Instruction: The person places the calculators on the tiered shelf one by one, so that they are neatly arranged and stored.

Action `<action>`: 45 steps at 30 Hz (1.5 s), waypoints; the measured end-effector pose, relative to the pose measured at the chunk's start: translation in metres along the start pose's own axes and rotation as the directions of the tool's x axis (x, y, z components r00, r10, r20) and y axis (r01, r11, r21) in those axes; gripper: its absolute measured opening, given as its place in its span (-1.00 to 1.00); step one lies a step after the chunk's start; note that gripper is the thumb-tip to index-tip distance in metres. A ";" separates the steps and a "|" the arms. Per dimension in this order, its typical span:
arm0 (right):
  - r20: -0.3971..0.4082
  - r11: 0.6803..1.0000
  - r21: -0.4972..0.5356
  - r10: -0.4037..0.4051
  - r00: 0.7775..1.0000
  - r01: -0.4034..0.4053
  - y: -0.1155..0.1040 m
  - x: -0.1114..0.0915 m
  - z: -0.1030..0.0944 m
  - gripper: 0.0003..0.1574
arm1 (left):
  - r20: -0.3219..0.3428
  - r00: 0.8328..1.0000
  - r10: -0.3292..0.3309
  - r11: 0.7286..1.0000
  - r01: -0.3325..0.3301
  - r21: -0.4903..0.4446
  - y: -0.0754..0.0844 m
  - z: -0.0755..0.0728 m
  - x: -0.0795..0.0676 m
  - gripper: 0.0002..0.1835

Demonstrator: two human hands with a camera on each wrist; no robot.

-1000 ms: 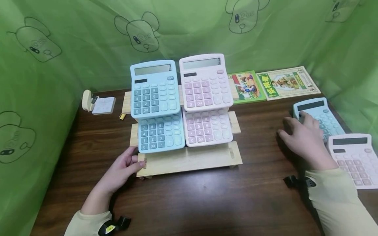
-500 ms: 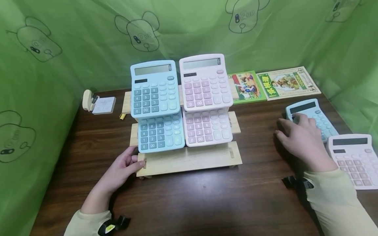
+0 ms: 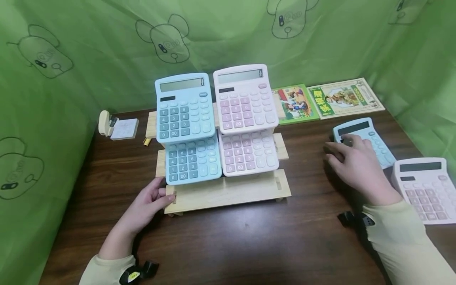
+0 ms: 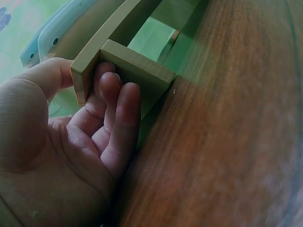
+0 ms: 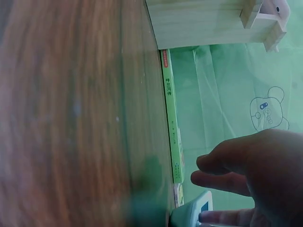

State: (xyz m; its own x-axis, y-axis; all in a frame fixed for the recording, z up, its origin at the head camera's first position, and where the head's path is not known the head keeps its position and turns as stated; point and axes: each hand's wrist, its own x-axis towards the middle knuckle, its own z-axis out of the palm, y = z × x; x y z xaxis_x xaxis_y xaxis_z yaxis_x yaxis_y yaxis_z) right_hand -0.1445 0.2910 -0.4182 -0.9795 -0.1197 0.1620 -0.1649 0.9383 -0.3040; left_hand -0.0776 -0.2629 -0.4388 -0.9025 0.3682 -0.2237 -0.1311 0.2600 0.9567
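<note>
A tiered wooden stand (image 3: pixel 228 194) carries an upper blue calculator (image 3: pixel 185 109) and an upper pink calculator (image 3: pixel 246 118). Below them lean a lower blue calculator (image 3: pixel 194 162) and a lower pink calculator (image 3: pixel 249 154), their tops hidden. My left hand (image 3: pixel 147 204) grips the left end of the stand's front board, thumb on top; the left wrist view has its fingers curled under the wood (image 4: pixel 135 66). At right, fingers of my right hand (image 3: pixel 360 166) touch the left side of a loose blue calculator (image 3: pixel 379 146). In the right wrist view, thumb and fingers are apart, one fingertip on that calculator (image 5: pixel 187 215).
A loose pink calculator (image 3: pixel 424 194) lies by the right forearm. Behind are a green picture book (image 3: pixel 297 105) and a cream-bordered book (image 3: pixel 347 99). A white note pad (image 3: pixel 124 129) and a cream stapler-like object (image 3: pixel 104 123) sit at the back left.
My right hand and the loose blue calculator have slid left across the table, away from the right edge. The left hand keeps its hold on the stand. The head view has shifted slightly.
</note>
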 end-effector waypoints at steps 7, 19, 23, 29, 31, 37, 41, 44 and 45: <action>0.017 0.998 0.029 -0.058 0.998 0.058 -0.020 -0.003 0.001 -0.49 | 0.007 1.000 0.003 1.000 -0.003 -0.009 0.001 -0.001 0.001 -0.39; -0.020 0.964 0.085 -0.250 0.968 0.251 -0.045 -0.006 0.006 -0.52 | -0.019 1.000 0.000 0.999 0.001 0.035 0.001 0.000 -0.003 -0.41; -0.090 0.942 0.125 -0.303 0.949 0.312 -0.038 -0.002 0.002 -0.43 | -0.022 1.000 0.012 1.000 -0.012 0.028 0.001 -0.001 -0.002 -0.41; -0.025 0.991 0.082 -0.107 0.994 0.109 -0.010 0.000 -0.006 0.04 | -0.015 1.000 0.010 1.000 -0.010 0.025 0.001 0.000 0.000 -0.42; 0.040 0.997 0.060 -0.050 0.998 0.048 -0.002 0.001 -0.002 0.17 | -0.018 1.000 0.014 1.000 -0.013 0.026 0.001 0.000 0.000 -0.42; 0.165 0.999 0.030 -0.021 0.986 0.016 0.011 0.002 0.008 0.37 | -0.009 1.000 0.008 1.000 -0.008 0.024 0.001 -0.001 -0.001 -0.40; 0.206 0.999 0.015 -0.043 0.978 0.040 0.010 0.002 0.010 0.42 | -0.011 1.000 0.016 0.999 -0.015 0.028 0.002 -0.001 -0.001 -0.38; 0.226 0.999 0.009 -0.032 0.973 0.031 0.007 0.002 0.009 0.43 | -0.005 1.000 0.021 1.000 -0.021 0.005 0.001 0.000 -0.002 -0.38; 0.232 1.000 0.004 -0.027 0.972 0.027 0.006 0.002 0.008 0.42 | -0.001 1.000 0.022 1.000 -0.022 -0.001 0.001 0.000 -0.002 -0.38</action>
State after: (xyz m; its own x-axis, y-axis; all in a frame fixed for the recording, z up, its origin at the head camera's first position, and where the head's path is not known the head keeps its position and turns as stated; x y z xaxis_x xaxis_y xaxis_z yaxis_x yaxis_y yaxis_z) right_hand -0.1485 0.2938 -0.4275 -0.9747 -0.2173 -0.0520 -0.1919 0.9333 -0.3036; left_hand -0.0760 -0.2633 -0.4375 -0.9056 0.3727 -0.2024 -0.1118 0.2505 0.9616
